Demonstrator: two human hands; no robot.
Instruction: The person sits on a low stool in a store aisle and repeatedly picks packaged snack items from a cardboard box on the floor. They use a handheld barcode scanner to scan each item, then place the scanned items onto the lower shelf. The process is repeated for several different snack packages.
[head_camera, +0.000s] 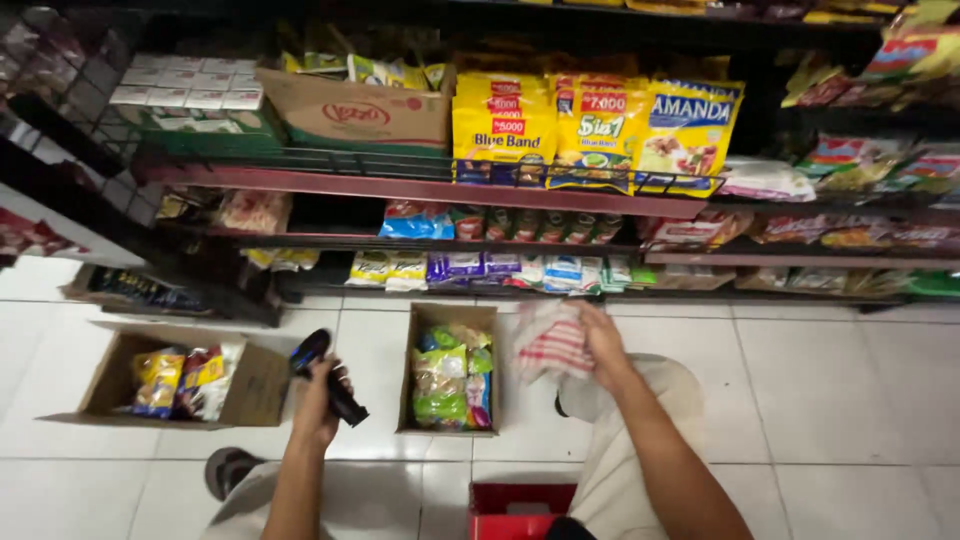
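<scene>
1. Two cardboard boxes on the tiled floor (820, 400): middle box (452, 318) packed with green and mixed packets, count unclear; left box (255, 385) with yellow packets, partly hidden by its flap.
2. One red crate (520, 505), cut off at bottom edge.
3. One black handheld scanner (325, 375), gripped in closed left hand (320, 400), just left of middle box.
4. One red-and-white striped packet (550, 345), blurred, clasped in right hand (603, 345), fingers curled round its right side, just right of middle box, below the shelf (400, 186).
</scene>
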